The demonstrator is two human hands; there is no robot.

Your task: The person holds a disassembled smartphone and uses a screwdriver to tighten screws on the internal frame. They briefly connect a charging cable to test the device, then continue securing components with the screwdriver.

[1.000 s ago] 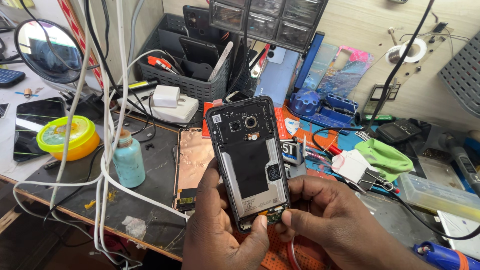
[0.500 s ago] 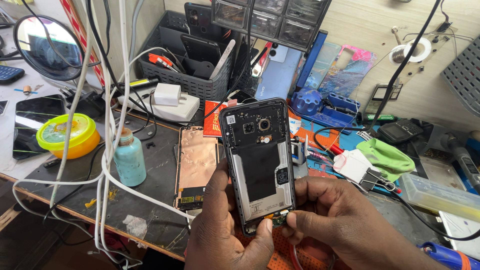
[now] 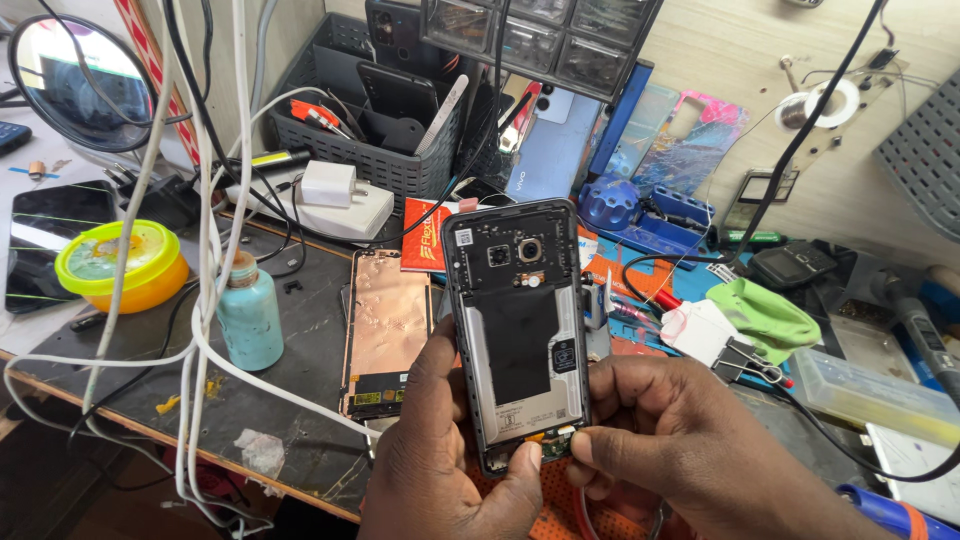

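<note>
A teal bottle (image 3: 249, 318), yellow tub (image 3: 120, 264), white charger (image 3: 328, 184) and round mirror (image 3: 82, 82) sit around.

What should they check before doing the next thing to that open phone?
1. Left hand grips the phone: ok.
2. Right hand pinches its bottom edge: ok.
3. Back cover off, insides showing: ok.
4. Small part at the bottom seated: cannot tell.
5. Bottle upright, apart from the phone: ok.
6. White cables hang beside the hands, not across them: ok.
</note>
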